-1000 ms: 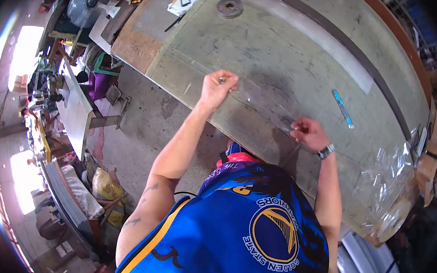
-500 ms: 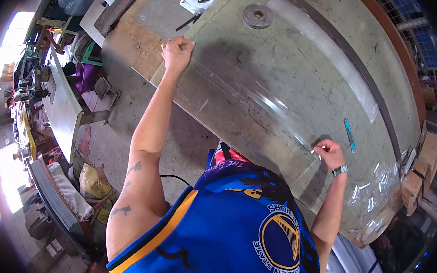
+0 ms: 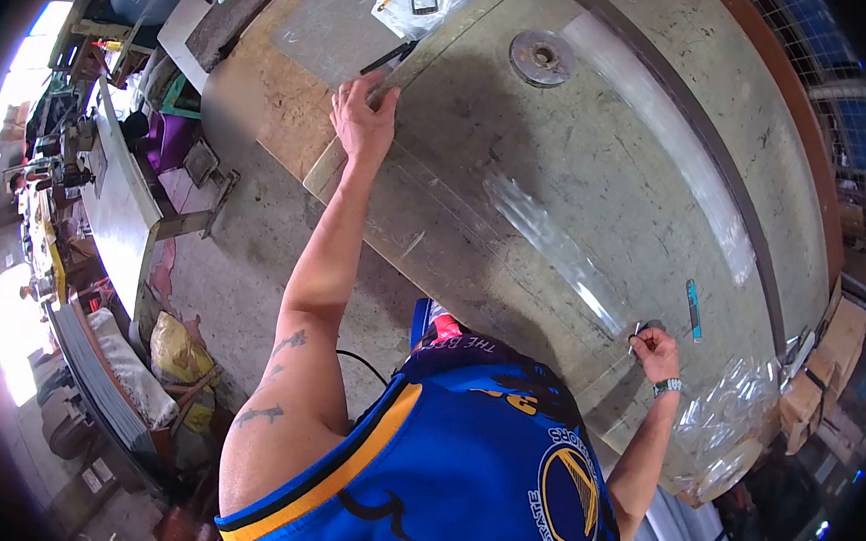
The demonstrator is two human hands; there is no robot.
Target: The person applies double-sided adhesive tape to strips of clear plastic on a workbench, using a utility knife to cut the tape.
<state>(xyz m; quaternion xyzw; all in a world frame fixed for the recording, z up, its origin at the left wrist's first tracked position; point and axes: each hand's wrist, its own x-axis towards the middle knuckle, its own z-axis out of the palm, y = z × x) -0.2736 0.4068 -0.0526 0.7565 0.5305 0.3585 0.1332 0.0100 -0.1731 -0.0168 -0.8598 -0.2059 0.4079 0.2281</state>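
My left hand (image 3: 365,118) rests at the far left edge of the worktable (image 3: 453,272), thumb apart from the curled fingers, nothing visible in it. On the tabletop lies a clear plastic strip (image 3: 558,253), one end free in the middle, the other close to my right hand (image 3: 658,356). That hand is pinched around a small thing with a pale tip, too small to name. Right of it is a teal pen-shaped tool (image 3: 694,311). A roll of clear film (image 3: 542,59) lies flat farther back.
Clear plastic pieces (image 3: 726,417) are piled at the table's right end. A long whitish strip (image 3: 659,136) runs along a dark curved edging. A plastic bag (image 3: 424,7) and a black tool (image 3: 388,58) lie at the back left. Cardboard boxes (image 3: 829,364) stand at the right.
My left hand has opened from a pinch, and the strip's far end now lies away from it. My right hand has shifted slightly toward me. The view has moved a little.
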